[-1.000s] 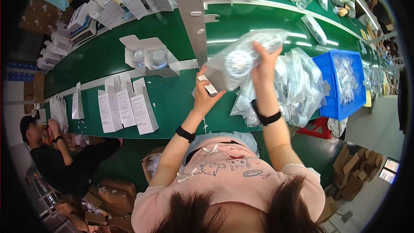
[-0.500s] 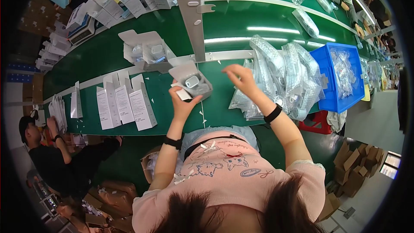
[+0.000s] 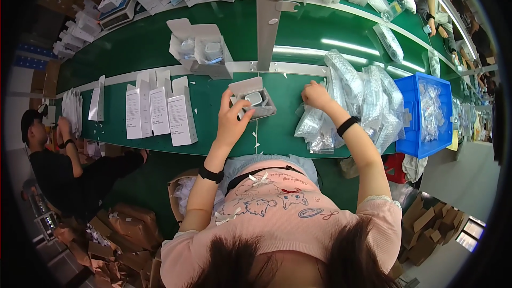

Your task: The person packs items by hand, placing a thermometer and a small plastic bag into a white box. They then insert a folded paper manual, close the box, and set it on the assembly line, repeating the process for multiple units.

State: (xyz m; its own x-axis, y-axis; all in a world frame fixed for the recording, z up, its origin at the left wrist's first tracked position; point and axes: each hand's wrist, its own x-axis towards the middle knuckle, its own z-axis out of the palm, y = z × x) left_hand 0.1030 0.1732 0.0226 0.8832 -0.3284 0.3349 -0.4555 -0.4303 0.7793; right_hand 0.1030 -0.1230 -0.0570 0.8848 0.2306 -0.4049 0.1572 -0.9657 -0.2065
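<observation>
A small open carton [image 3: 273, 111] stands on the green bench in front of me, its lid flap tilted up at the far side. Inside lies a white rounded device [image 3: 253, 98] with a grey face, in clear wrapping. My left hand [image 3: 234, 121] grips the carton's left and near sides, fingers bent over its edge. To the right, my right hand [image 3: 316, 96] is closed with fingers curled in, just left of a heap of bubble-wrap pouches [image 3: 373, 101]. Whatever its fingertips hold, if anything, is hidden.
Several white cartons [image 3: 183, 117] stand upright at left. Two open filled cartons [image 3: 200, 53] sit beyond the rail, left of a metal post [image 3: 265, 26]. A blue bin [image 3: 408, 117] of clear bags stands right. A person in black [image 3: 58, 165] works at far left.
The carton has shifted slightly right in the picture, and my left fingers now reach over its edge. My right hand has curled its fingers and sits nearer the bubble-wrap pouches.
</observation>
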